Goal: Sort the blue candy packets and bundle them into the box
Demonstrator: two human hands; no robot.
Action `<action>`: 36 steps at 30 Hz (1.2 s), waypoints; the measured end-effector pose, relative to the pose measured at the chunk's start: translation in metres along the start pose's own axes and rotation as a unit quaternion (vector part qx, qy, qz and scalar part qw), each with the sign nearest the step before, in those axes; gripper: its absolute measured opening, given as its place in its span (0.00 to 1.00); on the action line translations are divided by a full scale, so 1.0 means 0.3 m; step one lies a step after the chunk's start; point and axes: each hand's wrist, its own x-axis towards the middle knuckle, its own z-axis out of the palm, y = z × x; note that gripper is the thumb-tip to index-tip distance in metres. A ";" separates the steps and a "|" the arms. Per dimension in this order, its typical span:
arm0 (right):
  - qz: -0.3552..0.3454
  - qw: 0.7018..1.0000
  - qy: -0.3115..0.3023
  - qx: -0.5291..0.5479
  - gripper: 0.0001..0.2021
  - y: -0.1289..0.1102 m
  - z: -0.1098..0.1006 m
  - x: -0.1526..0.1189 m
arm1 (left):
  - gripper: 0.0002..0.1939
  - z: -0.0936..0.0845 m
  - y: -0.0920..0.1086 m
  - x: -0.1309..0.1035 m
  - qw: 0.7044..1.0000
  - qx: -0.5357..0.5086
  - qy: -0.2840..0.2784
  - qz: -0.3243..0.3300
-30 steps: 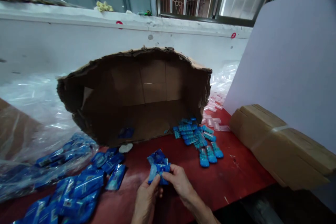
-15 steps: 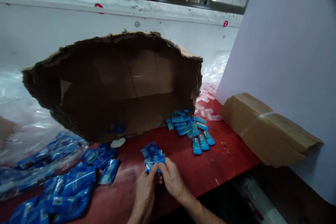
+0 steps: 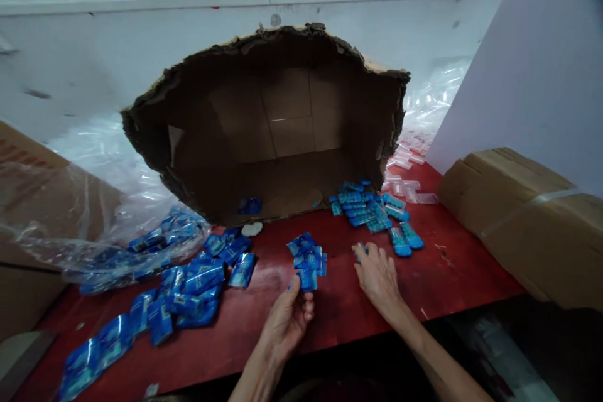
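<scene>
My left hand (image 3: 288, 320) pinches the bottom of a small blue plastic packet (image 3: 308, 281) between thumb and fingers. More blue packets (image 3: 304, 248) lie just beyond it, overlapping on the red table. My right hand (image 3: 379, 273) is palm down, its fingers curled over a small blue-and-clear plastic piece (image 3: 360, 252), mostly hidden beneath them. Two like pieces (image 3: 400, 242) lie side by side to the right of that hand. Behind them is a pile of the same blue-and-clear pieces (image 3: 367, 207) at the box's mouth.
A torn cardboard box (image 3: 292, 185) lies on its side at the back of the red table (image 3: 264, 333). Blue packets (image 3: 193, 289) are heaped at left near clear plastic film (image 3: 108, 213). Clear plastic pieces (image 3: 405, 188) and strapped folded cardboard (image 3: 513, 213) are at right.
My hands have parted: the left keeps a blue packet, while the right has let go and moved right onto a blue-and-clear piece from the front row. The view has tilted down and turned left.
</scene>
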 end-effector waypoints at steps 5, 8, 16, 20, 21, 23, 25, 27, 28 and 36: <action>-0.032 0.982 -0.002 0.184 0.15 -0.024 0.036 -0.018 | 0.07 -0.009 -0.006 0.005 1.000 -0.013 0.013 -0.013; -0.066 0.921 -0.052 0.379 0.17 -0.038 0.014 -0.022 | 0.08 -0.012 -0.014 0.013 1.000 -0.006 0.017 -0.007; -0.144 0.879 -0.076 0.449 0.24 -0.110 -0.102 -0.070 | 0.08 -0.012 -0.027 0.016 1.000 0.006 0.020 0.006; -0.192 0.893 -0.065 0.401 0.26 -0.122 -0.102 -0.082 | 0.09 -0.009 -0.030 0.013 1.000 0.004 0.019 0.011; -0.199 0.894 -0.067 0.395 0.26 -0.124 -0.102 -0.084 | 0.09 -0.010 -0.031 0.013 1.000 0.004 0.017 0.014; -0.204 0.896 -0.081 0.387 0.27 -0.127 -0.106 -0.088 | 0.09 -0.013 -0.033 0.015 1.000 0.006 0.015 0.021; -0.198 0.897 -0.097 0.384 0.27 -0.127 -0.114 -0.090 | 0.10 -0.018 -0.034 0.016 1.000 0.014 0.007 0.027; -0.187 0.894 -0.112 0.391 0.27 -0.124 -0.121 -0.089 | 0.11 -0.022 -0.034 0.016 0.999 0.029 -0.015 0.036; -0.182 0.891 -0.120 0.399 0.27 -0.122 -0.123 -0.088 | 0.11 -0.023 -0.035 0.016 0.998 0.040 -0.029 0.045; -0.182 0.883 -0.132 0.412 0.27 -0.116 -0.112 -0.093 | 0.12 -0.013 -0.033 0.002 0.990 0.096 -0.064 0.086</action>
